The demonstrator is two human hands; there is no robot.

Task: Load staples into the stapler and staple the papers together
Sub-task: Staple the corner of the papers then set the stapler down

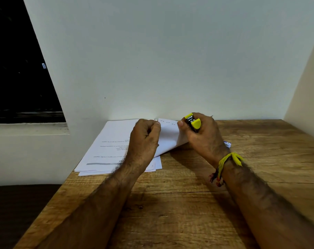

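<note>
A stack of white printed papers [109, 150] lies on the wooden table against the wall. The right corner of the stack [168, 133] is lifted and folded up, and several small staple marks show along its top edge. My left hand [143, 139] pinches the left side of that lifted corner. My right hand [202, 137] grips a small yellow and metal stapler [193, 121], and its thumb touches the right side of the corner. The stapler's jaws are hidden by my fingers.
The wooden table [188, 203] stretches toward me below the hands. White walls close off the back and the right side. A dark window [18, 69] is at the left. A small blue and white item [227, 144] peeks out behind my right wrist.
</note>
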